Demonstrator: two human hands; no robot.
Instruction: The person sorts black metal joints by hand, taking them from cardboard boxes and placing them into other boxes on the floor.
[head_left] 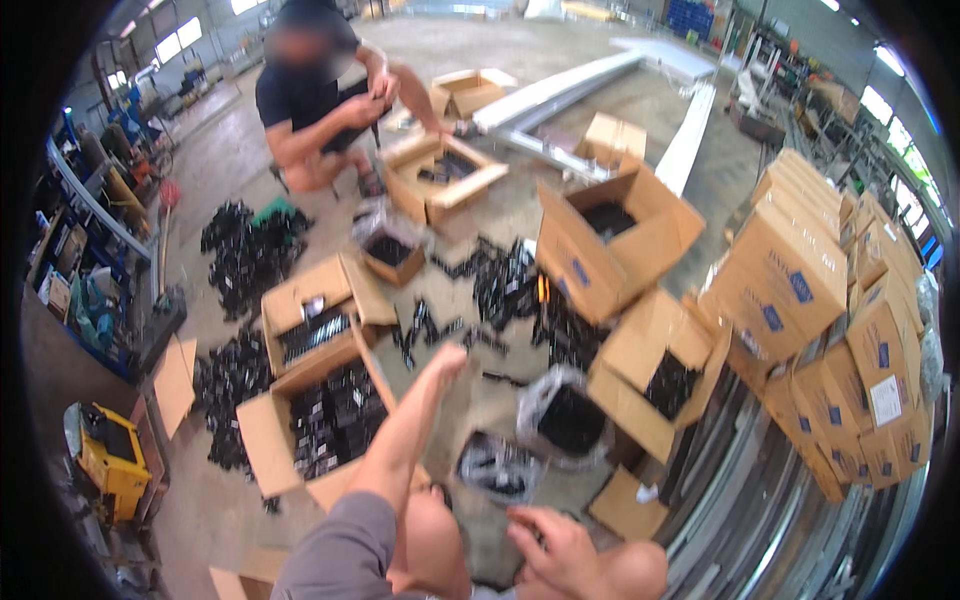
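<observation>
My left hand (449,362) is stretched forward over the floor, its fingers closed. What they hold, if anything, is hidden. Just beyond it lie loose black pieces (485,341), short and slim; their kind is too small to tell. Lower down, my right hand (556,548) hovers by my knee with fingers loosely bent and apart, and nothing shows in it. Close to its fingertips stands a small plastic-lined box (500,468) with small parts inside. A clear bag-lined container (566,418) of black parts is beside that. Left of my forearm, an open carton (262,440) holds rows of black pieces.
Across from me a person (310,110) sits by an open carton (440,205). Heaps of black pieces (250,255) lie left. More open cartons (615,265) stand right, before stacked sealed boxes (780,275) and long metal profiles (745,470). A yellow machine (110,460) stands far left.
</observation>
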